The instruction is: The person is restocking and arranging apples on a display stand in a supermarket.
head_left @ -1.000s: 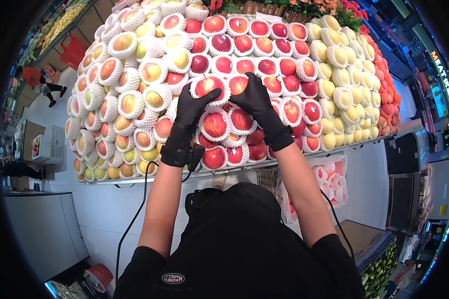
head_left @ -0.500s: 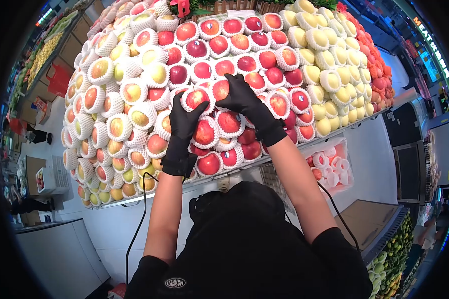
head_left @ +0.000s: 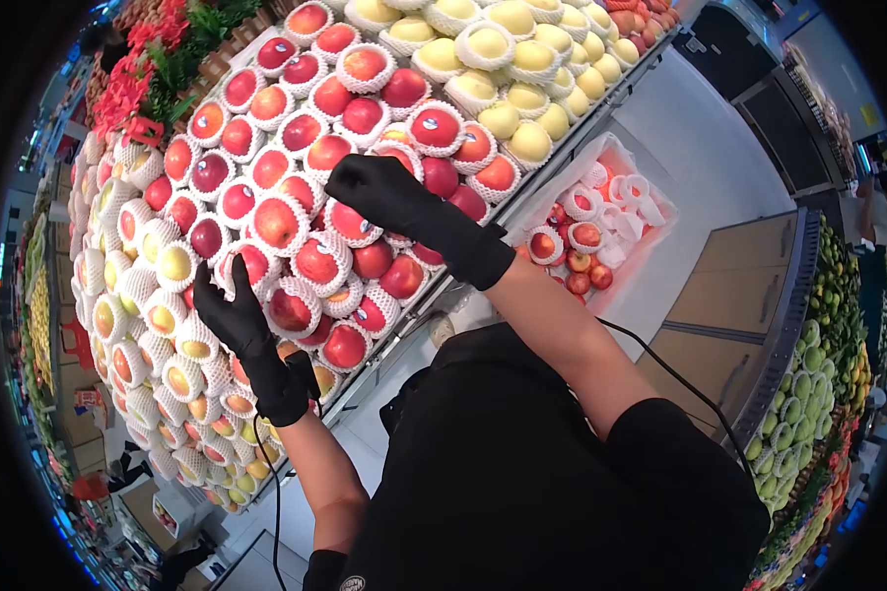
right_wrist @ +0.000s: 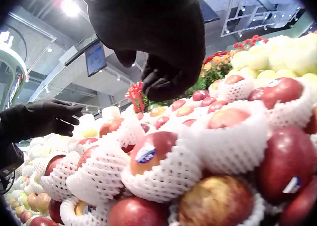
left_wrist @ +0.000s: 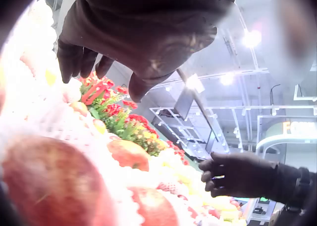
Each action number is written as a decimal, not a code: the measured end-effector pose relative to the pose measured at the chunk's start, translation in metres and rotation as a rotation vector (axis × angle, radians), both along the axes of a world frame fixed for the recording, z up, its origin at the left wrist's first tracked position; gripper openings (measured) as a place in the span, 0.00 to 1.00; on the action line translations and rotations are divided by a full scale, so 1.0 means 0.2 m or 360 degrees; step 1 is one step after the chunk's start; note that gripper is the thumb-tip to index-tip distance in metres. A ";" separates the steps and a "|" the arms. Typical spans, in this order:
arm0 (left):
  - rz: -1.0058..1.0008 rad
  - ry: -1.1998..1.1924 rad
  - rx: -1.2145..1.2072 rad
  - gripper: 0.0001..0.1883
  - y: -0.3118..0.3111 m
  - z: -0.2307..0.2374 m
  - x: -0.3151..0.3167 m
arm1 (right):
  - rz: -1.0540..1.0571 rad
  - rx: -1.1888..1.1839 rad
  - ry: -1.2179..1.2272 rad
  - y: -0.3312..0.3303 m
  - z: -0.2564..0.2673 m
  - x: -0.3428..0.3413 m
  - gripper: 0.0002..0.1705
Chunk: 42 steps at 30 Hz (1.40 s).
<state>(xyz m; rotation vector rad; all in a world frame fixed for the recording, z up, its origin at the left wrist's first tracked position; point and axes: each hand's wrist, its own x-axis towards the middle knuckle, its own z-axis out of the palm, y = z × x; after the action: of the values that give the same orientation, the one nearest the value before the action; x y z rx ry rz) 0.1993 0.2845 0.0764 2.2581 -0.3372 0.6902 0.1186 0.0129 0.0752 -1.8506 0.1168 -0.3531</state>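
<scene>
My left hand, in a black glove, has thumb and fingers spread beside a red apple in a white foam net sleeve. It holds nothing. My gloved right hand hangs over the red apples to the right, fingers loosely curled and nothing between them. In the right wrist view that right hand hovers above the netted apples, near one apple with a blue sticker. The left wrist view shows a large red apple below the left hand.
Pale yellow netted fruit is piled at the far right of the display, and yellow-red netted apples at the left. A bin with apples and loose foam nets stands on the floor. Red flowers line the back.
Both hands have come off the two apples near the middle of the pile and moved apart, the right hand rising rightward. The head view has turned to the right, bringing the floor bin further in.
</scene>
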 end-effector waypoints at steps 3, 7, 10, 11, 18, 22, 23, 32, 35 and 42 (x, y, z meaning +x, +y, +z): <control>-0.0199 0.0026 -0.0211 0.22 -0.26 0.12 -0.13 | -0.0194 0.0148 0.0035 -0.27 -0.08 -0.30 0.16; -0.0625 0.0314 -0.0234 0.15 -0.75 0.22 -0.40 | -0.0639 0.0297 0.0272 -0.63 -0.32 -0.73 0.17; -0.1007 0.0603 -0.0286 0.15 -1.11 0.12 -0.60 | -0.0974 0.0256 0.0368 -0.89 -0.64 -1.05 0.18; -0.1153 0.0715 -0.0366 0.16 -1.22 0.05 -0.67 | -0.1057 0.0171 0.0403 -0.97 -0.78 -1.15 0.18; -0.1645 0.0919 0.0344 0.23 -1.75 -0.73 -1.03 | -0.1391 -0.0075 0.0657 -1.15 -1.39 -1.67 0.32; -0.1854 0.0752 0.0786 0.37 -1.90 -1.10 -1.15 | -0.1349 -0.0178 0.1163 -1.21 -1.46 -1.68 0.55; -0.1870 0.0695 0.0911 0.39 -1.92 -1.16 -1.17 | -0.1349 -0.0210 0.1230 -1.22 -1.49 -1.67 0.56; -0.1646 0.0862 0.1682 0.52 -2.06 -1.42 -1.24 | -0.1384 -0.0455 0.1678 -1.19 -1.58 -1.49 0.61; -0.1654 0.0778 0.1642 0.53 -2.06 -1.53 -1.24 | -0.1450 -0.0405 0.1717 -1.20 -1.64 -1.50 0.56; -0.1831 0.1095 0.1247 0.53 -2.01 -1.47 -1.21 | -0.1624 0.0043 0.1476 -1.21 -1.59 -1.53 0.56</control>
<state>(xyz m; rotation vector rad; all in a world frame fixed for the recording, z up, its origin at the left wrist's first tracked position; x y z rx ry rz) -0.0428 -0.1174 -0.2181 2.2441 -1.5403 -0.9266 -0.1883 -0.2292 -0.2427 -1.6587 1.7069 -0.1356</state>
